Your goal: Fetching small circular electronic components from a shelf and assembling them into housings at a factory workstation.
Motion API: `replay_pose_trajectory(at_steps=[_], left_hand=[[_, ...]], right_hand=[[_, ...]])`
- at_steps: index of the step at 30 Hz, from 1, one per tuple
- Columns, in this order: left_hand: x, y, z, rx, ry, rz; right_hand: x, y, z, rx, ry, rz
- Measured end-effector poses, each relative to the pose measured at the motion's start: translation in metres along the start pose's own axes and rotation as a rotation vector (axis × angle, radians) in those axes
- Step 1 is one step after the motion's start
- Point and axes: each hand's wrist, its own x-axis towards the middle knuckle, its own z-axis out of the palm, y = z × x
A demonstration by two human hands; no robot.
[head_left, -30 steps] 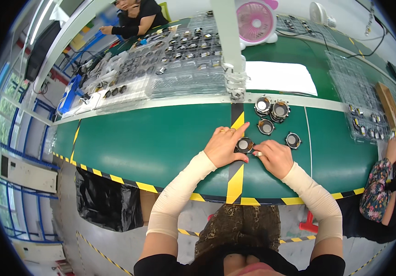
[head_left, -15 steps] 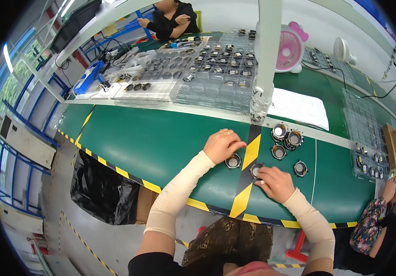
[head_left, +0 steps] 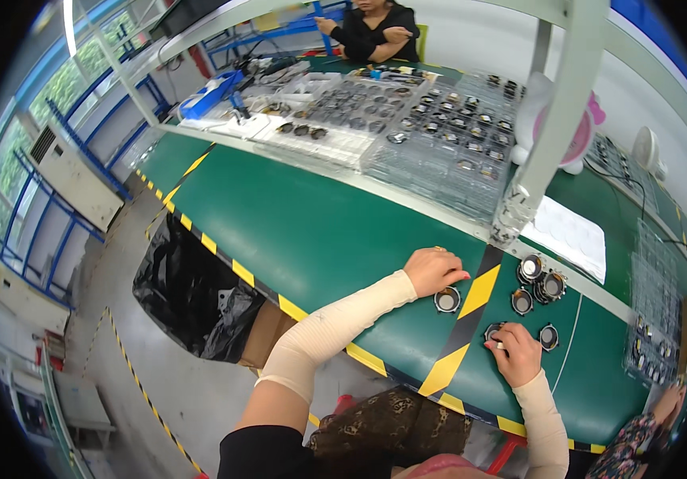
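Observation:
My right hand (head_left: 518, 353) is closed, with its fingertips on the edge of a round watch case (head_left: 493, 332) that lies on the green mat just right of the striped tape. The fingers cover part of that case. Left of the tape, my left hand (head_left: 436, 272) rests with curled fingers, and whatever they may hold is hidden. Close below it lies another round watch case (head_left: 447, 299), dark-rimmed with a grey disc. A single case (head_left: 549, 337) sits just right of my right hand. Farther back are a lone case (head_left: 522, 301) and a small cluster of cases (head_left: 551, 285).
A white post (head_left: 555, 120) rises at the bench's back rail. Behind the rail stand clear trays (head_left: 455, 132) of small parts and a pink fan (head_left: 571, 140). White sheets (head_left: 571, 235) lie right of the post. A co-worker (head_left: 375, 32) sits opposite; another person's sleeve (head_left: 627, 451) shows at right.
The view has turned, so the bench appears shifted right and down. The case under my right fingers has moved slightly right, off the striped tape. My left hand stays beside its case.

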Motion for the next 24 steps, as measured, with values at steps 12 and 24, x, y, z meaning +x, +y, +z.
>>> replay_pose_trajectory(at_steps=[12,24], left_hand=[[-0.0008,-0.0041,0.0024,-0.026,0.007,-0.013],[-0.0014,-0.0041,0.0026,-0.026,0.03,-0.008]], right_hand=[[-0.0006,-0.007,-0.0014,0.003,-0.019,-0.062],[-0.0001,-0.0013,0.0024,0.012,-0.016,-0.081]])
